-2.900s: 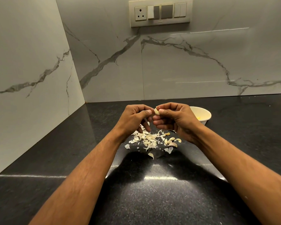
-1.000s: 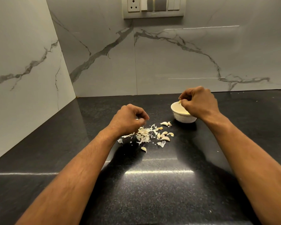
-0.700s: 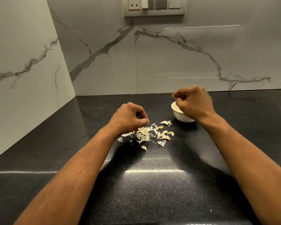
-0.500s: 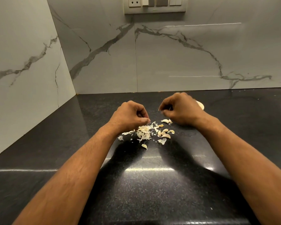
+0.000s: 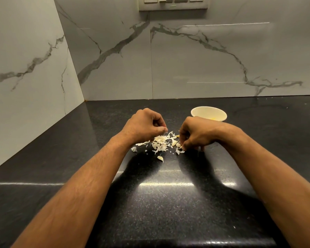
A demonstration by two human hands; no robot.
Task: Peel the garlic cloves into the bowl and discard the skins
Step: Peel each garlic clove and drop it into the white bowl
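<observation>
Black worktop (image 5: 168,203), marble walls behind. White bowl (image 5: 208,113) sits behind the skin pile (image 5: 160,144), to its right. Right hand (image 5: 195,135) was over the bowl a second ago, now back down at the pile's right edge, fingers curled, fingertips (image 5: 183,147) on a clove (image 5: 178,145); grip not clear yet. Left hand (image 5: 145,125) unchanged at the pile's left, loosely fisted, thumb and finger pinched, contents not visible. Reads as: one peeled clove dropped, next being fetched. Skins undiscarded.

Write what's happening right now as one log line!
right hand: reaching into garlic cloves | left hand: curled above skins | bowl: behind
</observation>
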